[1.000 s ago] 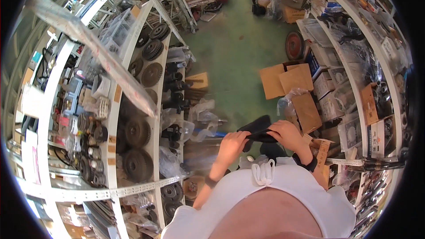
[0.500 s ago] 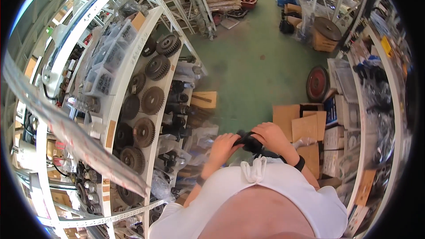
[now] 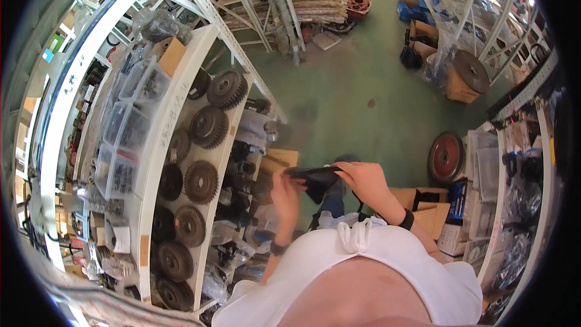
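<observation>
A limp black piece of what looks like cloth [image 3: 319, 183] is stretched between my two hands in front of my waist; its exact kind does not show. My left hand [image 3: 284, 197] grips its left end, the fingers slightly blurred. On the other side my right hand [image 3: 361, 177] pinches its upper right edge between thumb and fingers. Below the cloth, part of my dark trousers shows. Dark bands sit round both wrists.
On the left, a white shelf [image 3: 154, 163] carries rows of brown gears [image 3: 201, 183] and clear plastic bins [image 3: 118, 172]. Cardboard boxes [image 3: 431, 218] and a red-centred wheel [image 3: 446, 157] stand on the right by another shelf. A green floor [image 3: 345, 103] runs between.
The black cloth, bunched between close hands before, is now spread wider. My left hand has moved left, away from the right. The whole view has shifted, with the shelves appearing in new positions.
</observation>
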